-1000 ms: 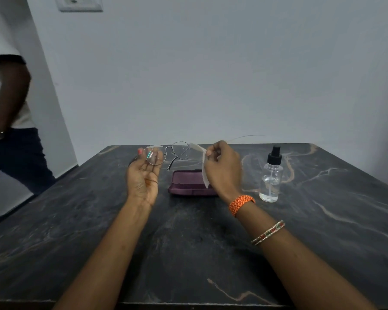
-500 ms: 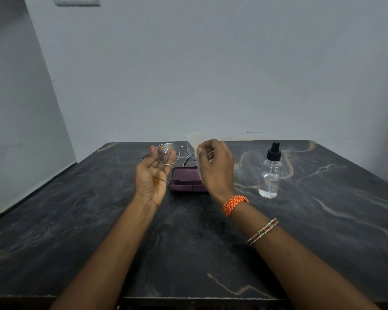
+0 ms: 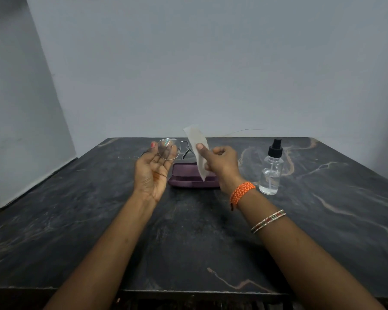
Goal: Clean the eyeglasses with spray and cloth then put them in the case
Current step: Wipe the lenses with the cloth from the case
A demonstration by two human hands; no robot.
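Observation:
My left hand holds thin-rimmed eyeglasses up over the table, palm toward me, fingertips pinching one lens rim. The other lens is partly hidden behind the cloth. My right hand pinches a pale cleaning cloth between thumb and fingers, so that it stands up and hangs down just right of the glasses. A dark purple glasses case lies on the table behind both hands. A clear spray bottle with a black nozzle stands to the right of the case.
The dark marbled table runs to a wall at the back, and its front edge is close to me. A white wall panel stands at the left. A thin wire lies along the table's far edge.
Both hands drew a little closer together. The cloth now stands higher in my right hand. The person standing at the left one second ago is gone from view.

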